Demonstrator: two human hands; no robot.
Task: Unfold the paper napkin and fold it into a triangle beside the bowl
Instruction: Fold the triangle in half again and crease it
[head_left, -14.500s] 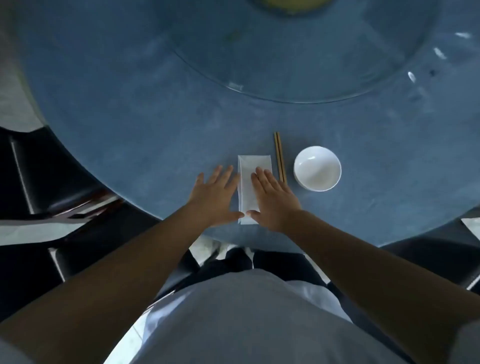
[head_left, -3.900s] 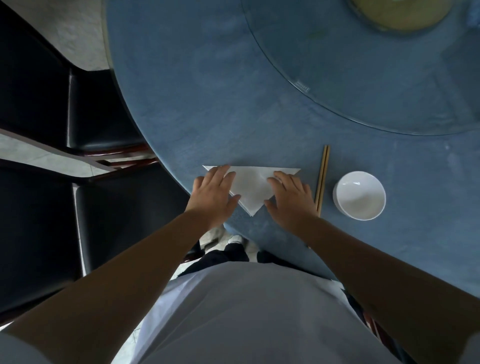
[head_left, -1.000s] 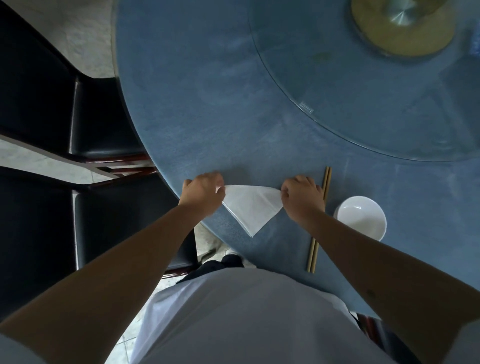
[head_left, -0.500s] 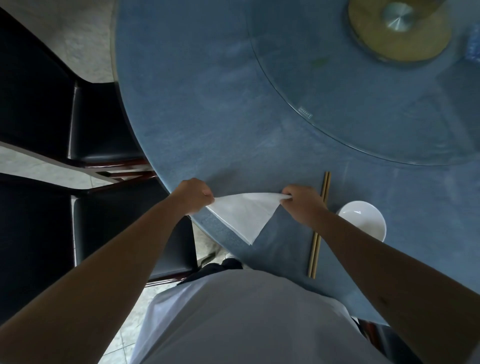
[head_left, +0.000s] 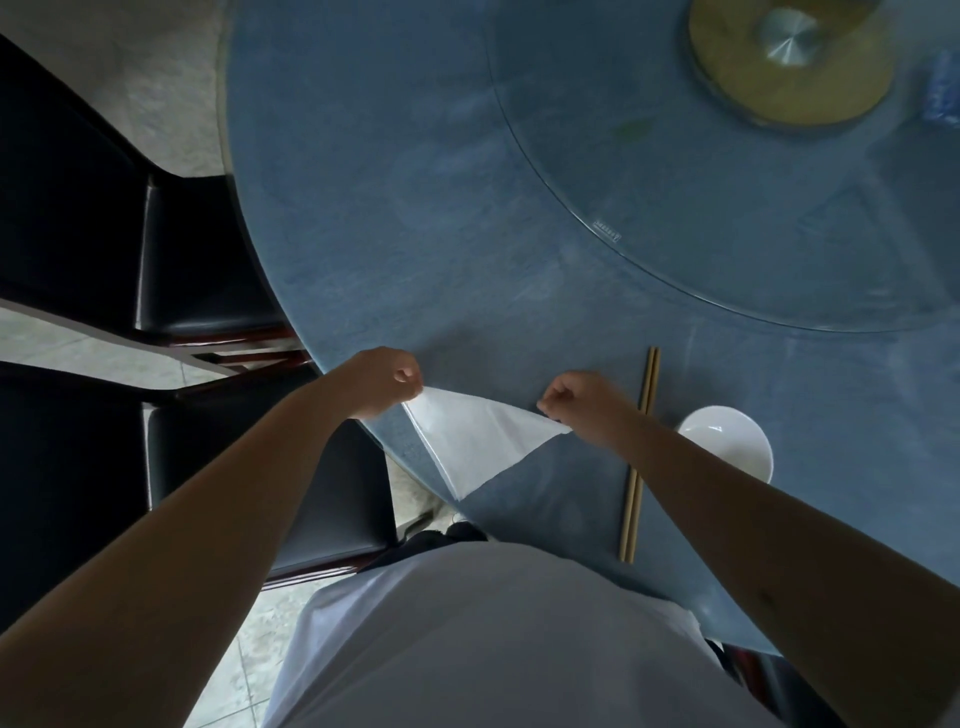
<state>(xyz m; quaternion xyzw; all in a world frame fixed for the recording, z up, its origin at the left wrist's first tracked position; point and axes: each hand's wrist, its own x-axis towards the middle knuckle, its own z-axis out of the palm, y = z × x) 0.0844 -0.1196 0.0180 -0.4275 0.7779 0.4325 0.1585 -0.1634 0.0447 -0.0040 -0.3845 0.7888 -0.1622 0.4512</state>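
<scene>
The white paper napkin is folded into a triangle, its point hanging toward me near the table's edge. My left hand pinches its left corner and my right hand pinches its right corner, holding the top edge lifted off the blue table. The white bowl sits to the right, partly hidden behind my right forearm. A pair of wooden chopsticks lies between the napkin and the bowl.
A glass turntable with a gold hub covers the table's far right. Two black chairs stand at the left, against the table's rim. The table's rounded edge runs just below the napkin.
Since a second ago both hands have lifted the triangle napkin's top edge off the table by its two corners and drawn it slightly toward me. Bowl and chopsticks have stayed put.
</scene>
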